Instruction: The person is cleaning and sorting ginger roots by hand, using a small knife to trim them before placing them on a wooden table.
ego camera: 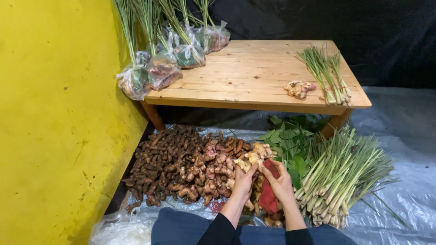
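My left hand [244, 180] and my right hand [279, 183] are raised together over a heap of roots on the floor. Both grip one pale yellow ginger root [255, 154] from either side. Under my right hand lies a red mesh bag [269, 193]. Dark brown turmeric roots [163, 159] and pinkish galangal [211, 170] are piled to the left of my hands. Green leaves [288, 138] and a loose pile of lemongrass stalks [338, 174] lie to the right.
A low wooden table [245, 77] stands beyond the piles. It carries a piece of ginger [298, 89], a lemongrass bundle [327, 75] and several tied plastic bags [163, 68] of produce. A yellow wall [54, 118] runs along the left. Clear plastic sheeting [404, 190] covers the floor.
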